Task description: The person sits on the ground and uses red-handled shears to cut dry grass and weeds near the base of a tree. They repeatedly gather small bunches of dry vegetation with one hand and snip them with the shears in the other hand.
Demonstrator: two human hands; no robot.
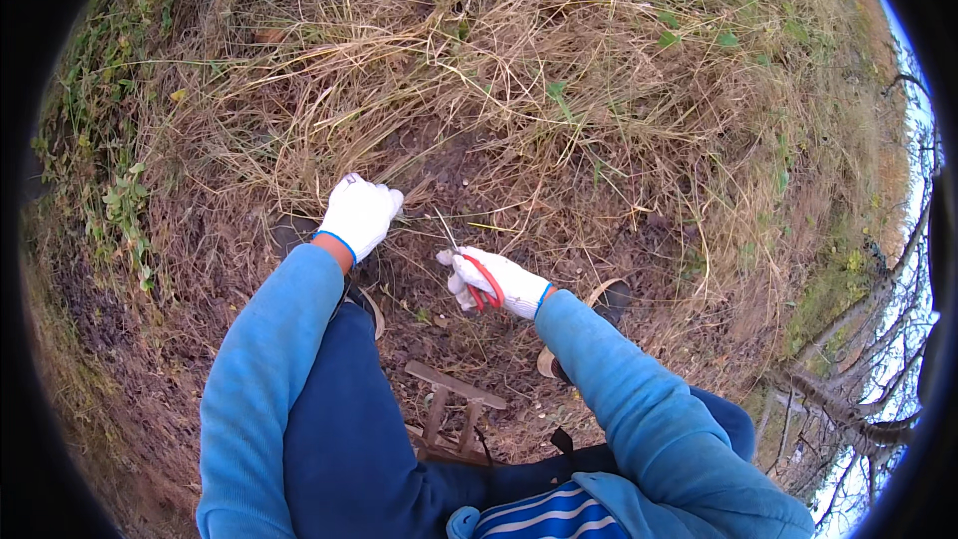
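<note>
My left hand [361, 214], in a white knit glove with a blue cuff edge, is closed low down on dry grass [367, 138]; the palm side is hidden. To its right, my right hand [503, 281] wears a matching glove. It grips scissors [486, 286] by their red handles. The narrow metal blades point up and to the left, over dark soil, and stand apart from my left hand. Whether the blades are parted is hard to tell. A thin yellow-green stem [492, 227] lies just past the blades.
A small wooden stool [456, 387] is between my legs. My shoes [614, 296] rest on litter-strewn soil to either side. Matted dry grass [524, 52] spreads ahead, with green leafy weeds [127, 209] at left. Bare tree branches [831, 404] show at the right rim.
</note>
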